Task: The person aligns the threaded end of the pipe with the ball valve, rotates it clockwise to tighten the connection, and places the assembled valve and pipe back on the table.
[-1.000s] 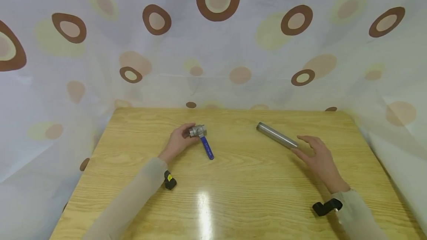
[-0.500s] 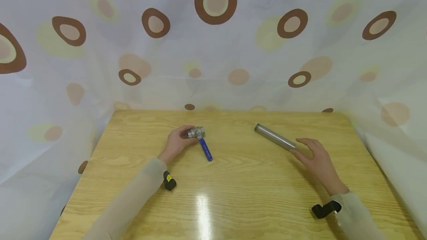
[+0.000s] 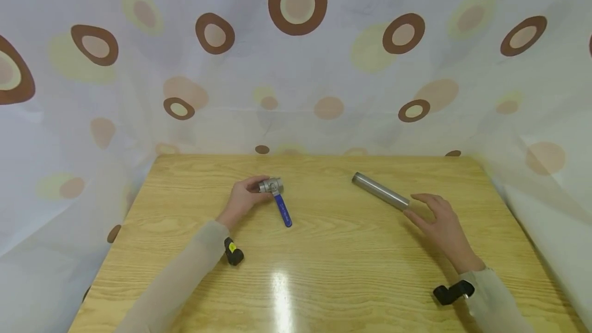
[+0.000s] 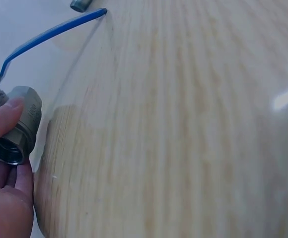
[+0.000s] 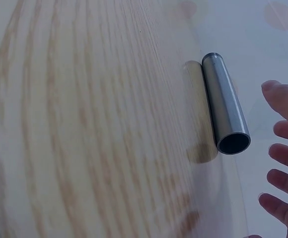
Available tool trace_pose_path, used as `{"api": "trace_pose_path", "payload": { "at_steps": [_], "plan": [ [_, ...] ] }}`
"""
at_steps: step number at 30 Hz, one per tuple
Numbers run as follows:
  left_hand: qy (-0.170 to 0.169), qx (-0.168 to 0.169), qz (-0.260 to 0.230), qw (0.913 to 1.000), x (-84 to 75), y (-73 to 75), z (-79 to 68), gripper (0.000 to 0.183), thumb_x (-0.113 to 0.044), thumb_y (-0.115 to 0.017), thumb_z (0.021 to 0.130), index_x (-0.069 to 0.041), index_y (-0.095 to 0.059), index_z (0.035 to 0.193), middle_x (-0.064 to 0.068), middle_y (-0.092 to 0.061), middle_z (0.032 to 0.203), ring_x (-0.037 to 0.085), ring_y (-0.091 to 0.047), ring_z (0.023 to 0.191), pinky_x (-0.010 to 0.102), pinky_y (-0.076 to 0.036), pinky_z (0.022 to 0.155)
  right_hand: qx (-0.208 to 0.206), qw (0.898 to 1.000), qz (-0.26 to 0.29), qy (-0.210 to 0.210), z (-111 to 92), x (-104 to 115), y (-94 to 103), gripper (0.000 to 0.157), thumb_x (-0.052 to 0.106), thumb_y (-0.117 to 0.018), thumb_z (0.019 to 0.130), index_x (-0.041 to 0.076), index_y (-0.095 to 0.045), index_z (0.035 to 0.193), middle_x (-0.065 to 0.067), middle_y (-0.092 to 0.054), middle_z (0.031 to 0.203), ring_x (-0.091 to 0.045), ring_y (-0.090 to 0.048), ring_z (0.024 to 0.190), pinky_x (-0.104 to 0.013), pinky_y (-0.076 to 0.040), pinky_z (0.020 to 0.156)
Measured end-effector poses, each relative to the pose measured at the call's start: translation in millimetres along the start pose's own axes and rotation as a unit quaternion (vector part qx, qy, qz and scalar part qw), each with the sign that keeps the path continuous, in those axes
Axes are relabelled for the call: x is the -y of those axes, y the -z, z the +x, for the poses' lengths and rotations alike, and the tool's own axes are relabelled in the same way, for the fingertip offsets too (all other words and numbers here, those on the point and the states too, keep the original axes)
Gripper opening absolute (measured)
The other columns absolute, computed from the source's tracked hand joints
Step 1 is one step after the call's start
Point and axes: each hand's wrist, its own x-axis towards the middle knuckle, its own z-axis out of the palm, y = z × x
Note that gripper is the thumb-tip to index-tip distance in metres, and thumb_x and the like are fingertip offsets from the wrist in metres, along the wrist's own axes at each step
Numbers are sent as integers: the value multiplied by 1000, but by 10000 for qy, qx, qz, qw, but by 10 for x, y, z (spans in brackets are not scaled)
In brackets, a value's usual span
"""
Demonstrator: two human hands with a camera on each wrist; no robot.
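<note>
You have a wood table point(image 3: 333, 256) in front of you. A white sheet point(image 3: 296, 76) goes behind it and along both sides, with brown rings point(image 3: 297, 28), pink dots point(image 3: 329, 108) and yellow spots point(image 3: 365, 55). A light shines point(image 3: 282, 302) off the wood near you.

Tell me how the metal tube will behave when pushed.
The metal tube is round and lies on its side, so it may well roll. Its smooth, shiny surface could be slippery; being metallic, it is probably stiff.
</note>
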Motion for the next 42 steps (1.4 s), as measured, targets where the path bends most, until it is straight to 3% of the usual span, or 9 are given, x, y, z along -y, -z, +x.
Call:
{"api": "trace_pose_path", "payload": {
  "at_steps": [9, 21, 29, 42],
  "plan": [
    [60, 17, -259, 9996, -11, 23, -32, 54, -1, -81, 87, -5, -65, 139, 18, -61, 146, 35, -58, 134, 41, -48, 115, -83, 9997, 8, 217, 0, -5, -15, 45, 14, -78, 93, -4, -62, 131, -27, -60, 132, -49, -48, 126, -71, -42, 99],
    [184, -22, -653, 9977, 23, 45, -129, 53, -2, -79, 88, -5, -64, 139, 15, -59, 148, 31, -54, 139, 36, -45, 117, 28, 10000, -57, 61, -3, -16, 4, 45, 18, -77, 96, -4, -62, 132, -28, -59, 134, -49, -48, 127, -72, -42, 99],
    [153, 3, -695, 9975, -39, 36, -182, 52, -4, -80, 89, -7, -65, 139, 14, -60, 147, 30, -55, 139, 36, -46, 116, 81, 10000, -55, -19, 0, -1, 22, 46, 20, -75, 97, -3, -61, 134, -28, -57, 135, -49, -47, 128, -72, -42, 100],
    [210, 204, -1082, 9937, -231, -50, -364, 54, 4, -77, 88, -5, -63, 140, 16, -63, 143, 32, -61, 132, 28, -56, 103, 102, 9999, -60, -35, 27, -47, 8, 49, 20, -75, 98, -4, -59, 137, -30, -57, 137, -52, -46, 130, -74, -41, 101]
  ]
}}
